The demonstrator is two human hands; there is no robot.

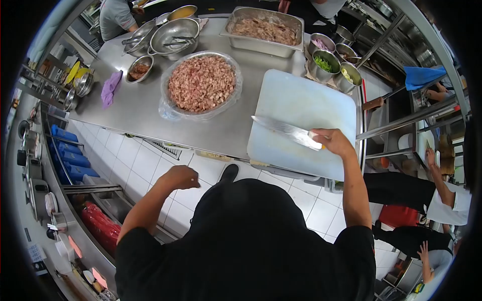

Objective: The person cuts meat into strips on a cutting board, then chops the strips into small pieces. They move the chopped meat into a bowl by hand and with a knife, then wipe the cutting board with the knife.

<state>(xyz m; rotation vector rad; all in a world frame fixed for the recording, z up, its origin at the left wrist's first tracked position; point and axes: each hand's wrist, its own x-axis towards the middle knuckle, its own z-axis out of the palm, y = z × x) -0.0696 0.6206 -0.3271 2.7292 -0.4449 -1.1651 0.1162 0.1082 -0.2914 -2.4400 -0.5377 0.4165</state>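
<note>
My right hand (pixel 332 141) grips a kitchen knife (pixel 283 128) by its light-coloured handle. The broad blade points left across a white cutting board (pixel 306 95). A small orange bit shows beside the handle, too small to name. My left hand (pixel 179 177) hangs over the floor in front of the steel table, its fingers curled in, and nothing shows in it. Beyond it stands a plastic-lined bowl of chopped meat (pixel 202 83), left of the board.
Behind the board sits a deep steel pan of meat (pixel 263 30). Metal pots of cut greens (pixel 324 64) and other ingredients line the right corner. A colander with tongs (pixel 174 37), a small meat bowl (pixel 139 70) and a purple cloth (pixel 111 89) are at left. Other people work nearby.
</note>
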